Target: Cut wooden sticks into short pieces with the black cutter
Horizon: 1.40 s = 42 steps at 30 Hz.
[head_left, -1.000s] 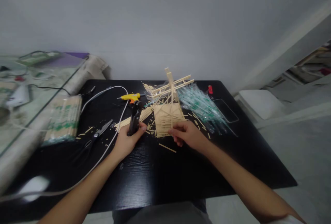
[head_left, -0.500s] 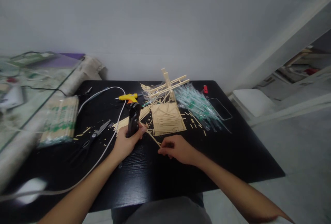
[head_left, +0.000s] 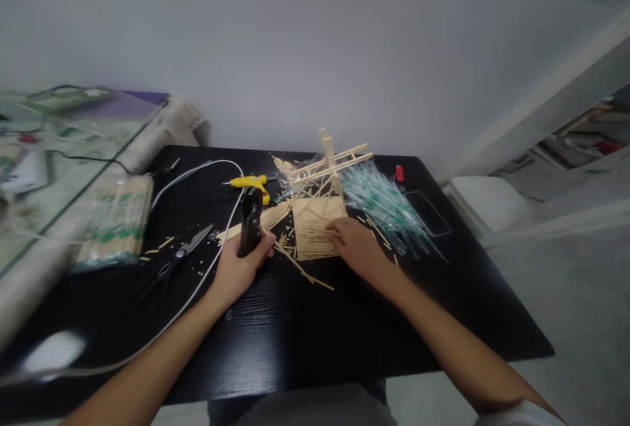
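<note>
My left hand is closed around a black hand tool held upright, its exact kind unclear. Thin wooden sticks reach out from its fingertips, down and to the right over the tabletop. On a square wooden panel lies a pile of short thin sticks. My right hand bends over this pile from the right, fingertips pinched on some of the sticks. Behind the panel rises a stick-built frame with an upright post and long crosspieces.
A yellow glue gun, scissors and a white cable lie left on the black table. Packaged sticks sit further left. Plastic wrappers and a red object are at right; a white stool stands beyond.
My right hand has let go of the stick ends below the panel and moved up and right onto the pile. My left hand keeps its hold; the view has shifted slightly.
</note>
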### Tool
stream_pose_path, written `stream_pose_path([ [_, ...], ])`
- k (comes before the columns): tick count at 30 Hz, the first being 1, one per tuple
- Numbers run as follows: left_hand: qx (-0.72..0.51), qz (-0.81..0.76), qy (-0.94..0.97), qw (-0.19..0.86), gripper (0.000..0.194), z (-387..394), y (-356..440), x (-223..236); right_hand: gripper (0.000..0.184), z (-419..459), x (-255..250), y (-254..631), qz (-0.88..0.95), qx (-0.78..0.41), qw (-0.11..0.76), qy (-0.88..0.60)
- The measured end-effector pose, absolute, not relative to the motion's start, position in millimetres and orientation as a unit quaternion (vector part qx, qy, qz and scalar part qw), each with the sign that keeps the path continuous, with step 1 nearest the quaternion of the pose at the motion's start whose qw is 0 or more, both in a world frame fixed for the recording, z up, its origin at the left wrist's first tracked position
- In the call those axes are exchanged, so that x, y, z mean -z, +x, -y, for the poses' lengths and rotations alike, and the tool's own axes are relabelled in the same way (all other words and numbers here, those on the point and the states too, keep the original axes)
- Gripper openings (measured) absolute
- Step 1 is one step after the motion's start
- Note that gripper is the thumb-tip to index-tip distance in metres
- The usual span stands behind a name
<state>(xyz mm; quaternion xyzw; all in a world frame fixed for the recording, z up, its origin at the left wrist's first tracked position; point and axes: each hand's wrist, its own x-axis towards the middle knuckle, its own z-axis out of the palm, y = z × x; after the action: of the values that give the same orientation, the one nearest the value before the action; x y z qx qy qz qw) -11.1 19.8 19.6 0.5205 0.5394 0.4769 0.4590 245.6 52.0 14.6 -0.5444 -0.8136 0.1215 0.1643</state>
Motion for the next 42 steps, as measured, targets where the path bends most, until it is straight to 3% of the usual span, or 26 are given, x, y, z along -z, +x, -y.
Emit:
stream_pose_path([
  [11, -0.471, -0.541, 0.523, 0.459, 0.027, -19.1, -16.3, -11.1, 0.019, -60.1, -10.7, 239.8, 0.846, -0.026, 0.038, -0.531],
  [18, -0.467, -0.542, 0.538, 0.445, 0.028, -19.7, -17.4, -11.3, 0.023, -56.9, -10.4, 239.4, 0.867, 0.000, 0.026, -0.497],
  [21, -0.471, -0.543, 0.538, 0.440, 0.026, -20.3, -18.0, -11.1, 0.026, -58.2, -12.2, 239.5, 0.860, -0.027, 0.064, -0.506],
  [24, -0.475, -0.545, 0.535, 0.436, 0.026, -20.3, -18.5, -11.9, 0.025, -55.5, -15.3, 240.2, 0.831, -0.132, 0.169, -0.514],
  [28, -0.476, -0.538, 0.535, 0.444, 0.028, -19.9, -18.1, -13.9, 0.020, -37.9, -21.3, 237.2, 0.754, -0.376, 0.262, -0.470],
  [35, -0.478, -0.505, 0.533, 0.482, 0.030, -19.1, -14.8, -17.6, 0.014, -9.0, -18.3, 220.6, 0.575, -0.678, 0.232, -0.395],
  [42, -0.465, -0.495, 0.554, 0.480, 0.030, -19.1, -13.7, -15.1, 0.030, -1.9, -10.6, 211.2, 0.491, -0.769, 0.203, -0.355],
])
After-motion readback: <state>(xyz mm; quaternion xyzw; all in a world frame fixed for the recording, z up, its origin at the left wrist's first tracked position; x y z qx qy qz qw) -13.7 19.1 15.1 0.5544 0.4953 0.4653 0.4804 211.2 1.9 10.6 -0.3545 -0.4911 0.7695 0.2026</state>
